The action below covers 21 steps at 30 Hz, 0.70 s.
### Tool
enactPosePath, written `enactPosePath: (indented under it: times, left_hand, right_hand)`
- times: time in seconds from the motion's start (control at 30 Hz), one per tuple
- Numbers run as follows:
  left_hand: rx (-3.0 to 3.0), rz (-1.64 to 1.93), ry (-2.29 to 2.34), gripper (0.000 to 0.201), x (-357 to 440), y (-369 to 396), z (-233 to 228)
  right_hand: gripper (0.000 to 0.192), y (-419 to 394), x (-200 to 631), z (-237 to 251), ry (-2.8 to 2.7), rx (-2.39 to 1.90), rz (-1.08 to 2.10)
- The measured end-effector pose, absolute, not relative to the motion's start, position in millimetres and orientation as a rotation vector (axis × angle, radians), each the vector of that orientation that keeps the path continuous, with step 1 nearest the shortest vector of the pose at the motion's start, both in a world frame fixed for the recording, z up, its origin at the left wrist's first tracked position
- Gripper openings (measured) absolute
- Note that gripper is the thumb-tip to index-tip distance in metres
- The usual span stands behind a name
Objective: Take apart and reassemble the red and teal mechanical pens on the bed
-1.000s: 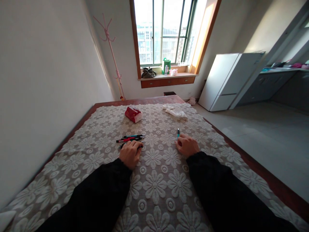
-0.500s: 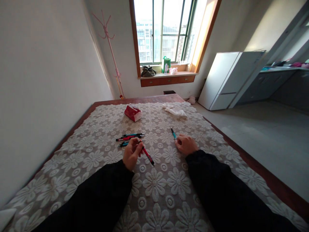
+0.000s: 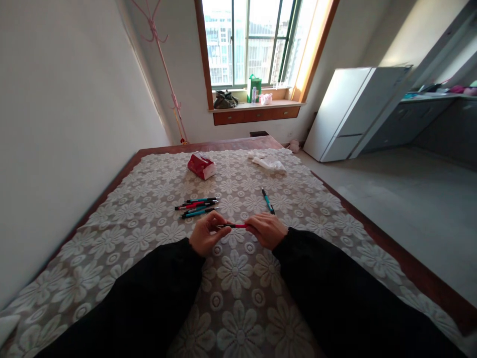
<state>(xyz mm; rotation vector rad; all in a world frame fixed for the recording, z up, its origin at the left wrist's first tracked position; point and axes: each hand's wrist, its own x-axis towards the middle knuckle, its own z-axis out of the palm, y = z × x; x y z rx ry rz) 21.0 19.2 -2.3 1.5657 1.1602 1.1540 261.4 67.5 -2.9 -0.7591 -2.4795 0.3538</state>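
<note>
A red pen [image 3: 235,225] is held level between both hands just above the lace tablecloth [image 3: 141,233]. My left hand [image 3: 205,233] pinches its left end and my right hand [image 3: 267,229] grips its right end. A teal pen [image 3: 267,200] lies on the cloth just beyond my right hand. To the left, beyond my left hand, a small cluster of pens [image 3: 197,206] in red, teal and black lies side by side.
A red tissue pack [image 3: 201,166] and a white crumpled cloth [image 3: 269,163] lie farther back on the table. A white wall runs along the left. A white fridge [image 3: 350,112] stands right, with open floor beside the table. A window ledge holds small items.
My left hand lifted a red pen from the cluster and brought it to the centre. My right hand left the teal pen on the cloth and took the red pen's other end.
</note>
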Motion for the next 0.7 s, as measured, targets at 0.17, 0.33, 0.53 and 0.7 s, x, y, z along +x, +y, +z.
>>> enactPosePath:
  times: [0.17, 0.33, 0.53, 0.7]
  left_hand:
    - [2.136, 1.018, 1.435, 0.016, 18, 19, -5]
    - [2.446, 0.819, 1.424, 0.029, 16, 17, 1]
    - [2.457, 0.819, 1.441, 0.034, 16, 17, 2]
    - [2.449, 0.821, 1.435, 0.027, 18, 15, 3]
  right_hand:
    - [0.027, 65, 265, -1, -2.663, -0.970, 0.344]
    - [0.024, 63, 260, 3, -2.836, -1.003, 0.308]
    - [0.025, 69, 258, -5, -2.773, -0.878, 0.285]
    - [0.027, 71, 258, -8, -2.734, -0.822, 0.322]
